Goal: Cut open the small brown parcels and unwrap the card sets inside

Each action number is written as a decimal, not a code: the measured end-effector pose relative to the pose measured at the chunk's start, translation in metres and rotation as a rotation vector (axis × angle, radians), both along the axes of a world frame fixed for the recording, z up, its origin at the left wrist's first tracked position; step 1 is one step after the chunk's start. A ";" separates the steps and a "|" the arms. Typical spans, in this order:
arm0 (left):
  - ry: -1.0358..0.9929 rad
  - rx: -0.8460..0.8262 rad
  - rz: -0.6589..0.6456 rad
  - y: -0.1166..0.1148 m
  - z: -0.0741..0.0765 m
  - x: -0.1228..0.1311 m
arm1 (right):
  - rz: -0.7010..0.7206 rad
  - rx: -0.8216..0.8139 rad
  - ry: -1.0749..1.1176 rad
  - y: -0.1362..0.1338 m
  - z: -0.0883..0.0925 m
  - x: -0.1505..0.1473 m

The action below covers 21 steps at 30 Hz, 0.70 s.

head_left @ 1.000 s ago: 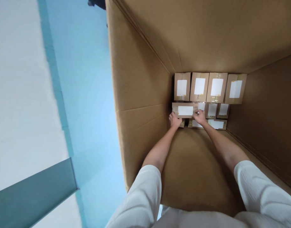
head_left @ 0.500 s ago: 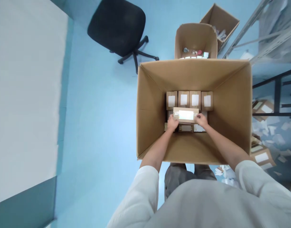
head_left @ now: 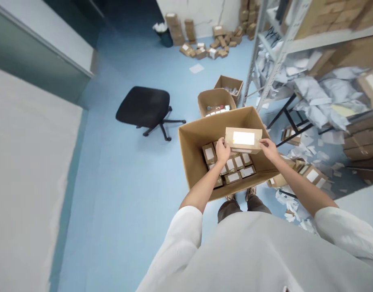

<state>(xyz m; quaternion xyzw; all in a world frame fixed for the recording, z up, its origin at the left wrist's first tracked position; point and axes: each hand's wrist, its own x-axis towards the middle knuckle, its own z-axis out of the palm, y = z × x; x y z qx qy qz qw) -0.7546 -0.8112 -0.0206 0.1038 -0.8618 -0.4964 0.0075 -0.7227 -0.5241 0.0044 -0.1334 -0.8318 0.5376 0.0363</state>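
Note:
A small brown cardboard box [head_left: 243, 148] with a white label is held level between my two hands. My left hand [head_left: 223, 150] is closed on its left end, and my right hand [head_left: 268, 149] grips the right end. Below it stands a large open carton [head_left: 192, 162], whose near right part lies behind my right arm. Inside the carton, several small labelled boxes [head_left: 233, 177] stand in rows; the held box hides some of them.
Beyond the carton are two more open cartons [head_left: 215, 95] and a black office chair [head_left: 143, 107]. A metal shelf [head_left: 277, 69] with grey mailer bags rises at the right. Scraps of paper [head_left: 291, 213] and boxes lie on the floor there; more boxes [head_left: 219, 42] lie along the far wall.
Both hands have lifted the small box up from the rows inside the large carton. The view has tilted up, bringing the far wall and the shelf into sight.

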 end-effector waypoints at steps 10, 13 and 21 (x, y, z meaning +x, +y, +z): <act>0.155 -0.029 -0.406 0.145 0.107 -0.005 | -0.365 0.137 0.167 0.117 0.089 0.105; 0.175 -0.025 -0.542 0.215 0.116 0.017 | -0.488 0.133 0.166 0.169 0.096 0.161; 0.159 -0.006 -0.887 0.432 0.102 0.134 | -0.816 0.070 0.095 0.314 0.089 0.350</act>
